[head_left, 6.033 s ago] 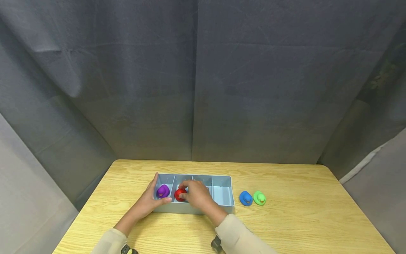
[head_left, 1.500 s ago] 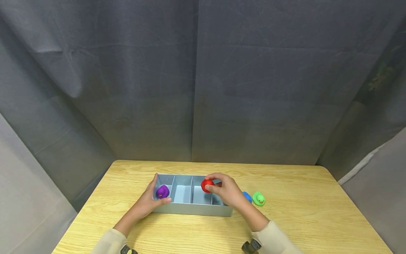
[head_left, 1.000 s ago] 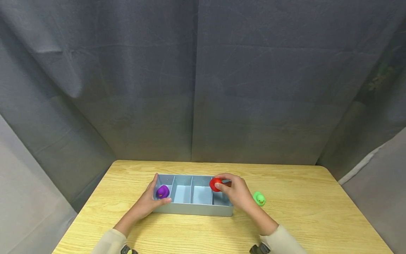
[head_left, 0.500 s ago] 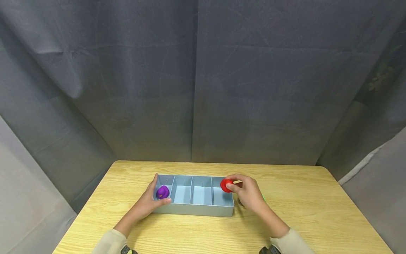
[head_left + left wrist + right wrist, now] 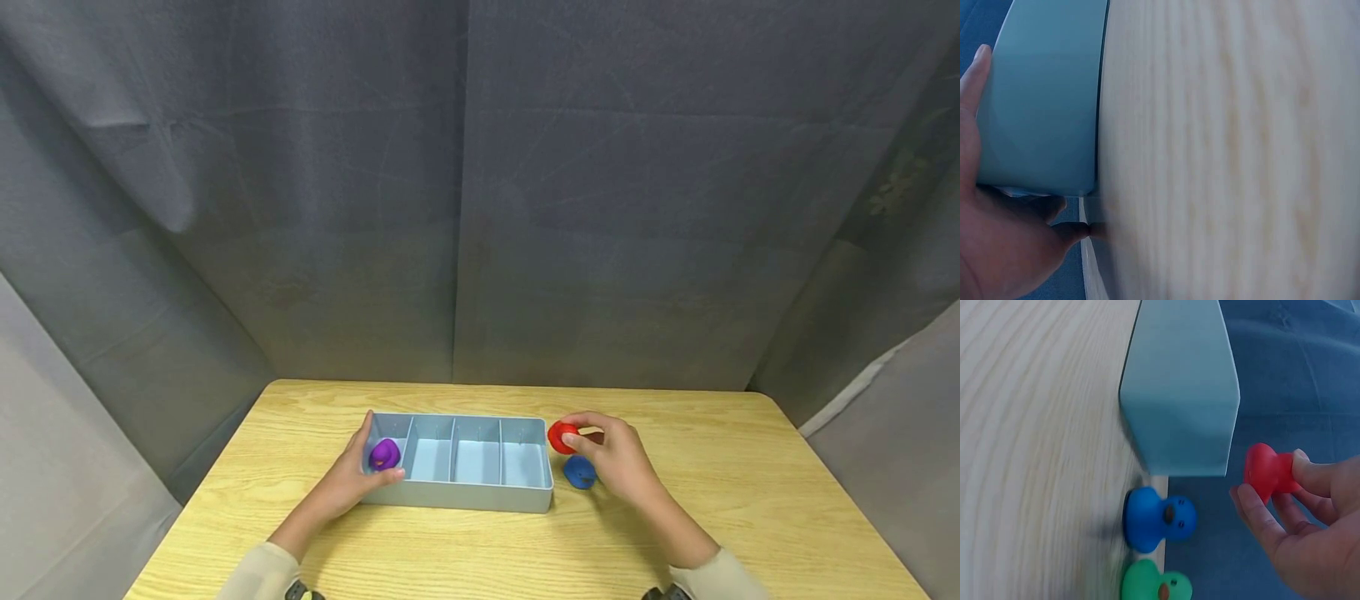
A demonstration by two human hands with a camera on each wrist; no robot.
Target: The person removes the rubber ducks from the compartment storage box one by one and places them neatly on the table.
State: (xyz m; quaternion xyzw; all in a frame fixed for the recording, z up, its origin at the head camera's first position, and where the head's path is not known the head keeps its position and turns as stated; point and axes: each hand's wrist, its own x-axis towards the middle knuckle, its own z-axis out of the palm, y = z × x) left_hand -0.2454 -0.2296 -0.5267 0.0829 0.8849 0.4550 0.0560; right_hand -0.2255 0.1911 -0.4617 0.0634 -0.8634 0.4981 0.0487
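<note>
My right hand [image 5: 618, 454] pinches a red rubber duck [image 5: 561, 437] between thumb and fingers, just off the right end of a grey-blue divided box [image 5: 457, 495]. In the right wrist view the red duck [image 5: 1263, 472] is held above the table, higher than a blue rubber duck [image 5: 1144, 520]. That blue duck [image 5: 580, 472] sits on the table beside the box. A green rubber duck [image 5: 1147, 582] is next to it, hidden behind my hand in the head view. My left hand [image 5: 345, 482] grips the box's left end, thumb on the front wall. A purple rubber duck [image 5: 385, 453] lies in the leftmost compartment.
The box stands on a light wooden table [image 5: 465, 550] and has several compartments in a row. Grey curtains [image 5: 600, 208] hang behind the table and along both sides.
My right hand has lifted the red duck from the second compartment and carried it rightward across the box, past its right end. The green duck became covered in the head view. My left hand stays put.
</note>
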